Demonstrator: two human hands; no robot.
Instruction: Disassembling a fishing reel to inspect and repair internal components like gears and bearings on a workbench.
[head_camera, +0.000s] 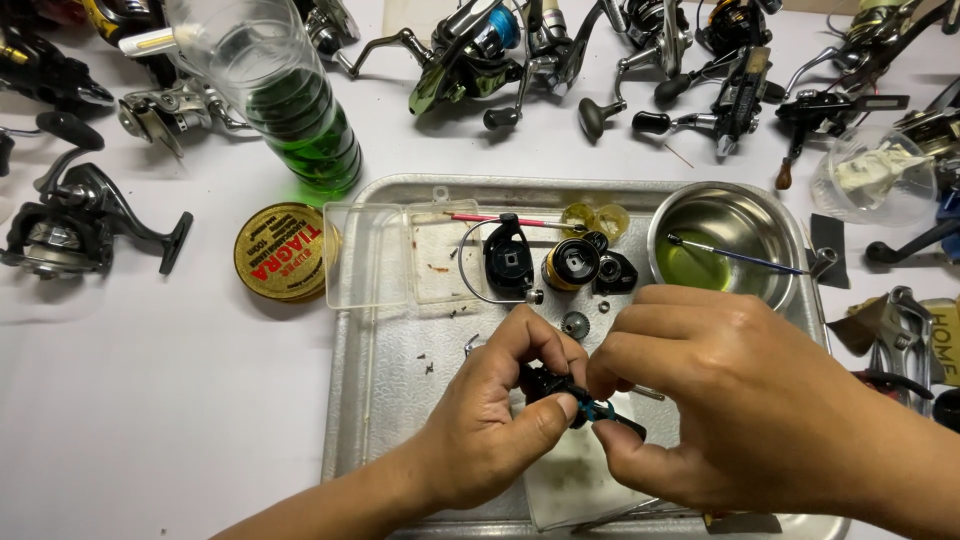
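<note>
Left hand: over the near middle of the metal tray, fingers curled and pinched shut on a small black reel part, thumb pressed along its lower side. Right hand: over the near right of the tray, fingertips closed on the same part at its teal-coloured end; the two hands meet at the part, which is held just above a white cloth lying on the tray's near edge. Tray, far half: clear plastic lidded box, open, at the far left corner; black reel rotor with wire bail beside it; gold-and-black spool and a smaller black housing piece just to its right; a small gear near these; a thin red-and-white stick along the far edge. Tray, far right corner: round steel bowl holding green liquid, with a thin blue-handled brush resting in it. Table, left of the tray: round gold tin; clear plastic bottle, tilted, with green liquid; a black spinning reel towards the left edge. Table, far edge: a row of further fishing reels. Right edge: a clear plastic cup with scraps inside.
</note>
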